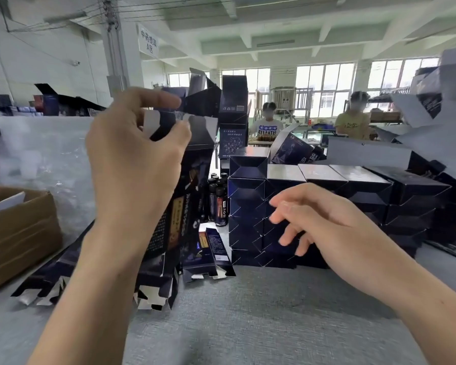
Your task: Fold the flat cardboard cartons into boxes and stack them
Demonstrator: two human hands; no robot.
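Left hand (134,164) pinches the tall dark-blue cardboard carton (195,164) at its top, seemingly mid-fold; right hand (327,222), fingers loose and empty, must come tuck the flaps (202,127).

Brown shipping box (19,233) at left edge of grey table (248,312). Clear plastic sheeting (42,154) behind it. Small dark bottles (217,198) upright mid-table. Two people (267,125) at far bench. White sign (148,40) overhead.
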